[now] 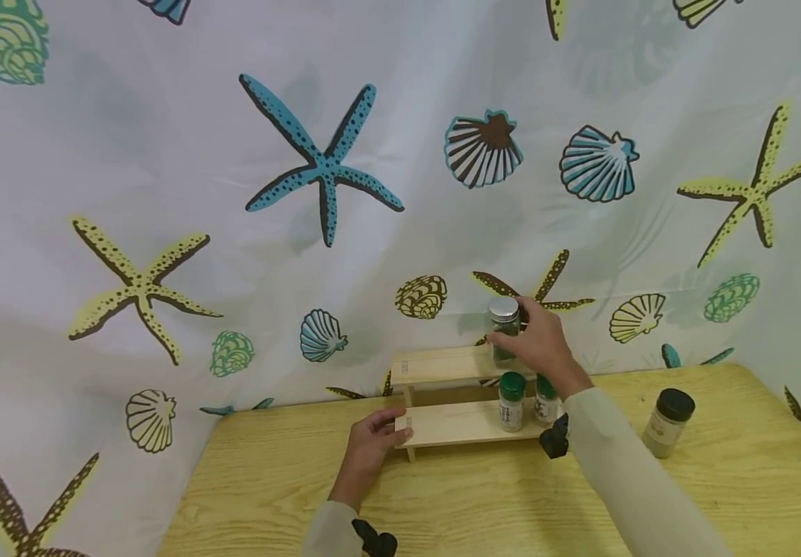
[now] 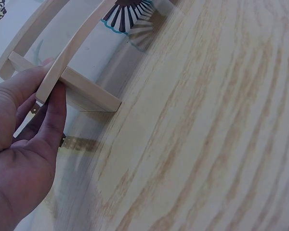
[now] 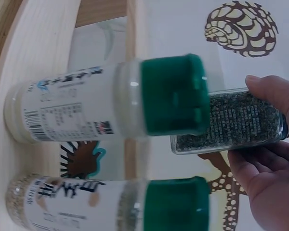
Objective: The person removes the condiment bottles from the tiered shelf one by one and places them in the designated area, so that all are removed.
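A small two-tier wooden shelf (image 1: 452, 423) stands on the table against the patterned cloth. My left hand (image 1: 370, 437) pinches the left end of its lower board between thumb and fingers, also seen in the left wrist view. My right hand (image 1: 545, 340) holds a square glass spice jar (image 3: 229, 120) with a silver lid, upright at the upper board. Dark flakes fill this jar. Below it, two green-capped seasoning bottles, one with white contents (image 3: 67, 108) and one with tan contents (image 3: 82, 204), stand side by side on the lower board.
A black-lidded spice jar (image 1: 668, 424) stands on the wooden table (image 1: 261, 480) to the right of the shelf. Behind hangs a white cloth (image 1: 185, 155) printed with starfish and shells, close to the shelf's back.
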### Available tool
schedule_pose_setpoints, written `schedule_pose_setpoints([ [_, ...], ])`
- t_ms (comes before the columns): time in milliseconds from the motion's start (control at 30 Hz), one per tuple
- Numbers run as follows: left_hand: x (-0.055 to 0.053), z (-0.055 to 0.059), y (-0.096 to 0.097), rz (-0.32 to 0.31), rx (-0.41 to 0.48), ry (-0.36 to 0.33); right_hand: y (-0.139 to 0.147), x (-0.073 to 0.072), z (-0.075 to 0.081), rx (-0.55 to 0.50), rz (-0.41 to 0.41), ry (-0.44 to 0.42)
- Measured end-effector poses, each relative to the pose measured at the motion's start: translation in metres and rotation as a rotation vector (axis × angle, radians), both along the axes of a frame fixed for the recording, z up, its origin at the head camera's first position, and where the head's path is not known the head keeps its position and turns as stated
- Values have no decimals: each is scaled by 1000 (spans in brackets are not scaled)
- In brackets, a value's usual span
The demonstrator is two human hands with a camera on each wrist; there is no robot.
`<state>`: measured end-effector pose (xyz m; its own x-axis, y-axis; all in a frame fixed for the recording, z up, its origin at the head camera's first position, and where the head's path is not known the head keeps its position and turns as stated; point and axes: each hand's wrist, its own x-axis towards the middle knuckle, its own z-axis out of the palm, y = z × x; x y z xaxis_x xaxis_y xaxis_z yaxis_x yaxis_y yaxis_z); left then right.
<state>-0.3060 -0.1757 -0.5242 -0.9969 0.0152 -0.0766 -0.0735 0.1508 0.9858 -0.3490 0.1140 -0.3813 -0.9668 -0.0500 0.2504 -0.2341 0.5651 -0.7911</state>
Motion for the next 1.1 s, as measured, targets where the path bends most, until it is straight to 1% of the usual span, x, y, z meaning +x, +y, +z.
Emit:
schedule_pose_setpoints([
  [67, -1, -1, 0, 1, -3, -4, 2, -1, 2, -13, 7, -1],
  [267, -4, -4, -1, 5, -10, -8, 13, -2, 11, -45, 10, 48],
  [500, -5, -5, -1, 5, -13, -2, 35, 2, 24, -40, -11, 78],
  [633, -5, -4, -1, 1, -6, -3, 53, 6, 30, -24, -34, 97],
  [800, -5, -3, 0, 2, -1, -1, 78, 15, 36, 0, -72, 122],
  [967, -6, -3, 0, 6, -2, -10, 105, 23, 40, 31, -120, 119],
  [1100, -6, -4, 0, 7, -3, -15, 129, 29, 40, 51, -170, 92],
])
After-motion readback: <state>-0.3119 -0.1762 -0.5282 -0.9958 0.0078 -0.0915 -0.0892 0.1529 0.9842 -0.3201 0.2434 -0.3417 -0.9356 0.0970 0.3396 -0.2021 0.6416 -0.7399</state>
